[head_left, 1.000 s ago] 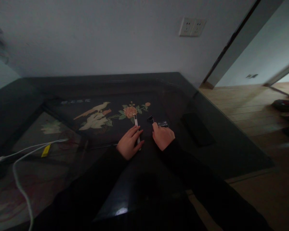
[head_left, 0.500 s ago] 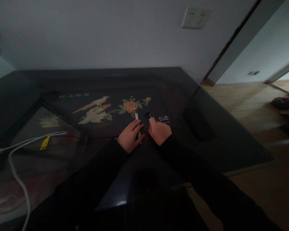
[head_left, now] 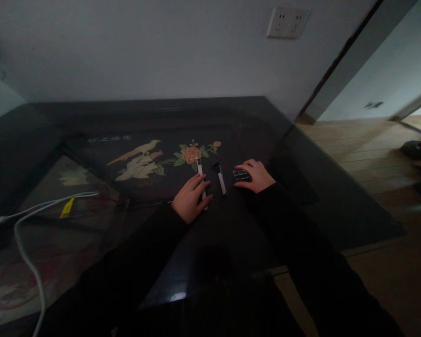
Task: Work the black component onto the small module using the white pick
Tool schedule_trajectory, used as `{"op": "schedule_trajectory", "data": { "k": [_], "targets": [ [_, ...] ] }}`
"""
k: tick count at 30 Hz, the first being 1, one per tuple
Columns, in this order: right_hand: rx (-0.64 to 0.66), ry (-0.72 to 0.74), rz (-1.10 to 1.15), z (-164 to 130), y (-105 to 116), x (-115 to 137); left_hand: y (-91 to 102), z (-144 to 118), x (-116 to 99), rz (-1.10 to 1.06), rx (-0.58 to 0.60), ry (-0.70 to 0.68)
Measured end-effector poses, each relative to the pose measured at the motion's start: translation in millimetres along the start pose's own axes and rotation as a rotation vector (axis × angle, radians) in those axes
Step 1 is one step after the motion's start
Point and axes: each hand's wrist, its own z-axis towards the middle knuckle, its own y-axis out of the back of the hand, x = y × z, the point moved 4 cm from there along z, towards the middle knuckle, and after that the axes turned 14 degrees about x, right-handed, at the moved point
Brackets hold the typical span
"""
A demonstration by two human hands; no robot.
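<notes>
My left hand [head_left: 190, 200] rests on the table [head_left: 337, 196], its fingers over the near end of a handle [head_left: 200, 174] that runs away from me. Just right of it lies a razor [head_left: 220, 176], apart from both hands. Farther right, my right hand [head_left: 256, 176] touches a small cartridge case [head_left: 241, 175]. A cable [head_left: 38, 210] lies far left; wall sockets [head_left: 286, 22] sit behind, above the table.

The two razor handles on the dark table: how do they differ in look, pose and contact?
The left handle ends in a bare tip; the right handle carries a black head. The left handle lies under the left hand; the right handle lies free between both hands. The right hand rests on a small cartridge case instead. Both handles are pale, slim and flat on the table.
</notes>
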Motion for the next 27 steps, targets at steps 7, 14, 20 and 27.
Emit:
{"op": "schedule_trajectory", "data": {
  "k": [7, 14, 20, 27],
  "targets": [
    [-0.038, -0.040, 0.020, 1.8, -4.9, 4.1, 2.6, 0.5, -1.7, 0.010, 0.013, 0.003],
    [-0.058, -0.059, 0.027, 2.0, -3.9, 4.9, 3.0, 2.0, -1.1, 0.002, 0.011, 0.033],
    [-0.062, -0.064, 0.022, 0.7, -3.3, 5.6, 2.0, 4.1, -0.1, 0.020, -0.002, 0.034],
    [-0.067, -0.082, 0.002, 1.3, -4.9, 5.8, 3.6, 5.8, -2.5, 0.053, 0.011, 0.037]
  ]
}}
